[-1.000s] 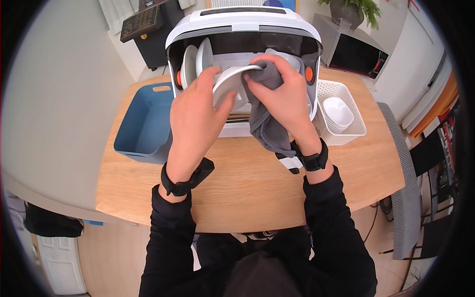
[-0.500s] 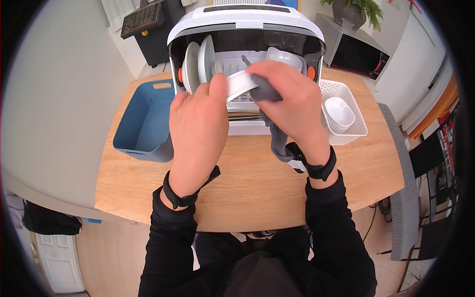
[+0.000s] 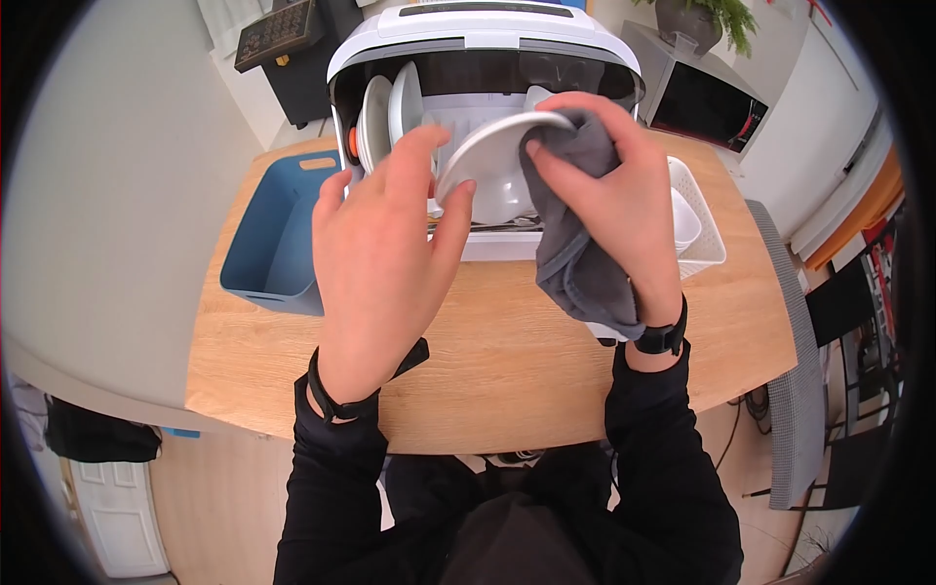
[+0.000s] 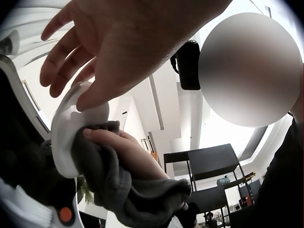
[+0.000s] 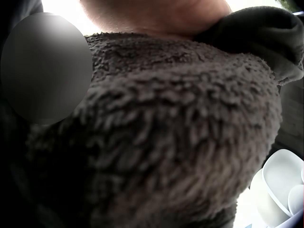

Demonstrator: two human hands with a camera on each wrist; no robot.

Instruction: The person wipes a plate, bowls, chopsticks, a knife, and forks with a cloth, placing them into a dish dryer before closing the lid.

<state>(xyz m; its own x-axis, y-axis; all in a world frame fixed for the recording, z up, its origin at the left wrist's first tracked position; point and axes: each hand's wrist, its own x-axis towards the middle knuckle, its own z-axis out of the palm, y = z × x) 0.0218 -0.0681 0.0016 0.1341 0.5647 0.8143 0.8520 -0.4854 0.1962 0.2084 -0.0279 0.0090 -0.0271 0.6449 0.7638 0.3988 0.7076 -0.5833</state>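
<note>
A white bowl (image 3: pixel 492 175) is tilted on edge in front of the dish dryer. At its right rim, my right hand (image 3: pixel 624 185) pinches it through a folded grey cloth (image 3: pixel 590 263), thumb inside and fingers behind. The cloth's loose end hangs toward the wrist; its fluffy surface fills most of the right wrist view. On the other side, my left hand (image 3: pixel 385 234) has its fingers spread, with thumb and forefinger close to the bowl's left rim. In the left wrist view the left thumb overlaps the bowl (image 4: pixel 66 137) while the other fingers stand away.
The open white dish dryer (image 3: pixel 487 249) has upright plates (image 3: pixel 406 102) on its left and white bowls (image 5: pixel 282 178) inside. A blue bin (image 3: pixel 278 244) stands to the left, a white basket (image 3: pixel 712 219) with bowls to the right, on the wooden table (image 3: pixel 487 361).
The bowl has turned from edge-on to showing its inside and moved right with the right hand and cloth. The left hand's fingers have come off the rim and spread.
</note>
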